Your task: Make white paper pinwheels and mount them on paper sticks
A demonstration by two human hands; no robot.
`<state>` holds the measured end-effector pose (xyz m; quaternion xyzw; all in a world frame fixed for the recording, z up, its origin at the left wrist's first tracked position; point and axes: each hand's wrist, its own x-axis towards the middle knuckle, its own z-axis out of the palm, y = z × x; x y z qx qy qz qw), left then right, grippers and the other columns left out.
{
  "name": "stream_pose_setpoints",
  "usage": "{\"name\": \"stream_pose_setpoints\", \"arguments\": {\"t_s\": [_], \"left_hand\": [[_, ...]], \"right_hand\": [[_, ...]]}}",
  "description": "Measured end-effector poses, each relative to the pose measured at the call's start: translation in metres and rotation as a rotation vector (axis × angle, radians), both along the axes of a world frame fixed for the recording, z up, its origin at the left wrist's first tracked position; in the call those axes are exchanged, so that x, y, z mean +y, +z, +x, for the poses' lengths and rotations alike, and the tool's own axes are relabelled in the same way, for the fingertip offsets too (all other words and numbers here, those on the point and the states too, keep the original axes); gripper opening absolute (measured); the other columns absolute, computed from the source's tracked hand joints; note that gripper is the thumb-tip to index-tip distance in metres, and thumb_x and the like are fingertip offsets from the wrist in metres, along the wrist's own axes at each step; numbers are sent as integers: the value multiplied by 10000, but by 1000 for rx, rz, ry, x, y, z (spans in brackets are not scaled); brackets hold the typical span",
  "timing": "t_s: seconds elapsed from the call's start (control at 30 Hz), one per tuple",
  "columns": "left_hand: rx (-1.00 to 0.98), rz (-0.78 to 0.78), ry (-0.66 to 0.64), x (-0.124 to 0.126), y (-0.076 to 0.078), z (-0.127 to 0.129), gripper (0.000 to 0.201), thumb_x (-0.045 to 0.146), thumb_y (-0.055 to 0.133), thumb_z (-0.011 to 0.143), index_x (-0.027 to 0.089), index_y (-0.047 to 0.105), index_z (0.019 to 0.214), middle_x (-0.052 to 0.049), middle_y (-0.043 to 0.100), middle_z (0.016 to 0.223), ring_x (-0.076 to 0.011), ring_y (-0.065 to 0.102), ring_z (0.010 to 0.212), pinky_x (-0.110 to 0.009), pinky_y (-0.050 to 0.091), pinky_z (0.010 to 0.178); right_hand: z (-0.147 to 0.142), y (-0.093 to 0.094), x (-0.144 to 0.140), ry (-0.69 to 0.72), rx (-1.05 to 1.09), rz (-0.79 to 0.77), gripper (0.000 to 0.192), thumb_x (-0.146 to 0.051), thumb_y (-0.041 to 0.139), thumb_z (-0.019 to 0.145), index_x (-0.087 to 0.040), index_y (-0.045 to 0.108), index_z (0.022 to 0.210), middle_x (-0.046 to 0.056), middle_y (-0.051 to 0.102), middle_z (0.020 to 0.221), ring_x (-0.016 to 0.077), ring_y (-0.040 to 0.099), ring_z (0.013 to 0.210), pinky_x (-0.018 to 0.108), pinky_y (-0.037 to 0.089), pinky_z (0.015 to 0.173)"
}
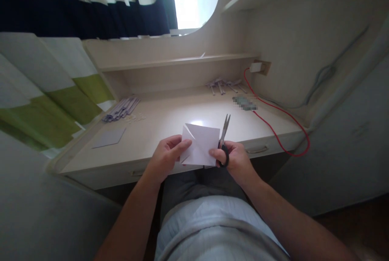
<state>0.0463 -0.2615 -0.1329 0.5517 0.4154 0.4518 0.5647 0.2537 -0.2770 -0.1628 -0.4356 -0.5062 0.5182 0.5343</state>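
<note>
A square of white paper (202,143) is held up above the desk's front edge, with slits cut in from its two left corners. My left hand (170,151) pinches its left side between thumb and fingers. On the right side, the thumb of my right hand (235,156) presses on the same paper. That hand also carries a pair of scissors (225,141) with black handles, hooked around the thumb. The blades point up and away from me, slightly apart, beside the paper's right edge. Fingers behind the sheet are mostly hidden.
On the desk (158,119) lie a stack of paper sheets (108,137), folded paper strips (121,109) and small scraps (135,118). Several paper pinwheel-like pieces on sticks (223,85) rest at the back. A red cable (273,129) runs from a charger (256,67) to a blurred device (244,103).
</note>
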Motion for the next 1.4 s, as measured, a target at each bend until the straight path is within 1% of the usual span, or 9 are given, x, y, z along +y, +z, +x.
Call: {"name": "stream_pose_setpoints", "arguments": {"t_s": [0.2,0.3,0.53,0.63,0.77,0.83,0.93,1.07,1.4], "left_hand": [[126,116,15,-9,-3,2,407,510,759,829,148,671,667,-9,598,585,-116,514,530,-239,421,516],[130,144,34,-10,-4,4,411,502,731,863,152,647,663,-6,589,583,-118,515,537,-244,411,525],[175,215,169,-13,-3,8,398,482,687,900,170,615,664,14,555,557,-117,499,519,-239,377,500],[237,269,243,-15,4,6,385,442,675,894,178,599,625,24,529,514,-111,473,483,-237,352,479],[316,340,387,-18,17,-1,384,410,664,883,185,582,583,31,521,479,-108,450,445,-240,322,455],[345,371,458,-20,23,-3,389,406,660,879,190,569,569,36,512,473,-108,439,440,-243,310,447],[383,408,517,-23,31,-5,397,386,653,880,197,539,550,43,489,468,-108,427,445,-250,303,454],[367,418,534,-27,36,-3,397,364,651,883,200,521,546,43,485,475,-111,432,462,-261,312,472],[266,353,437,-28,32,1,364,357,657,893,189,554,586,40,507,495,-100,448,473,-246,326,489]], "right_hand": [[-5,-1,5,-116,35,11,312,-428,816,705,-176,655,617,-5,594,530,123,489,482,258,386,470],[-7,-4,6,-98,68,13,311,-423,828,720,-167,674,633,1,612,544,128,516,489,255,401,471],[-13,-3,3,-14,99,-4,349,-456,848,732,-157,680,663,2,621,562,123,511,509,255,394,504],[-11,-2,2,97,47,2,388,-500,846,751,-152,681,709,2,623,629,123,509,577,258,397,567],[-1,-7,-6,328,-45,8,405,-536,758,861,-150,662,786,5,594,744,128,491,692,261,383,647],[5,-12,-14,415,-72,-35,410,-541,782,838,-153,649,826,-3,564,759,128,462,704,256,362,638],[9,-16,-28,495,-129,-157,453,-531,872,730,-152,643,825,-10,547,727,128,443,678,254,335,602],[4,-17,-41,516,-155,-251,464,-515,910,672,-147,660,805,-5,560,704,133,455,664,259,337,603],[-8,-12,-43,486,-156,-261,462,-533,899,667,-164,635,753,-19,535,665,120,439,626,257,334,580]]}}
